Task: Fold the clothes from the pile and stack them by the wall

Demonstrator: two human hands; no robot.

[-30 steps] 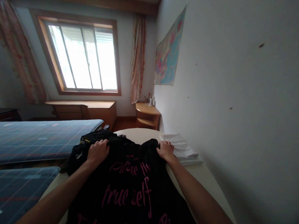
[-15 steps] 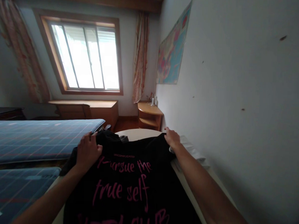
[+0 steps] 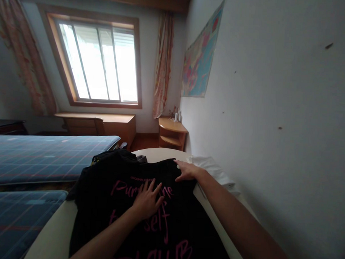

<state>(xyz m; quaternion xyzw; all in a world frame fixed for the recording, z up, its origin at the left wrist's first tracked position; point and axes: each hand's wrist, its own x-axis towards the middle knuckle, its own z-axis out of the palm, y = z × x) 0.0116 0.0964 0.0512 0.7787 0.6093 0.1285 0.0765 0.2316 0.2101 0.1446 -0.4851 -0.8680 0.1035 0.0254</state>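
Note:
A black T-shirt point(image 3: 102, 195) with pink lettering lies spread on a pale, round-edged table point(image 3: 48, 231), its lower part running out of view. My left hand point(image 3: 147, 199) rests on the printed chest with its fingers spread, covering some of the letters. At the shirt's far right shoulder is my right hand point(image 3: 189, 171), fingers stretched out and thumb apart against the black cloth. Folds bunch up at the shirt's far left shoulder. Just beyond the collar a small dark grey item point(image 3: 142, 159) shows in part.
White cloth or plastic point(image 3: 216, 170) lies right of the shirt by the wall. Two blue plaid mattresses point(image 3: 47, 155) are on the left. Farther back stand a wooden desk point(image 3: 119, 119) and a corner shelf point(image 3: 172, 125). A map point(image 3: 200, 58) hangs on the right wall.
My left hand has left the shirt's left shoulder and moved right and nearer, onto the lettering. My right hand has shifted left along the right shoulder, its fingers now spread.

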